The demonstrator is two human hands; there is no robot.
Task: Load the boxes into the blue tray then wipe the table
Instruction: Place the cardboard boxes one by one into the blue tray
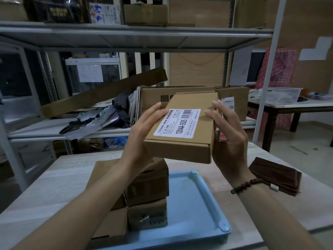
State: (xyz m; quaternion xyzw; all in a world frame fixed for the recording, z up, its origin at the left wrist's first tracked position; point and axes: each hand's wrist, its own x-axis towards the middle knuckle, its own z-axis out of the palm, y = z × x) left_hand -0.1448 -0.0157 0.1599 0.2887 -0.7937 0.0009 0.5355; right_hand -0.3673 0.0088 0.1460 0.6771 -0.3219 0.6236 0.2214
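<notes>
The labelled box was gripped by both hands, left hand and right hand closed on its long sides, its long axis pointing away, directly above the blue tray and its stacked boxes.

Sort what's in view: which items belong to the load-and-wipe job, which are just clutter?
Job: labelled box held by left hand and right hand; stacked boxes; blue tray; brown cloth; table.
Clutter: shelf boxes, crumpled bags, clear tub.
</notes>
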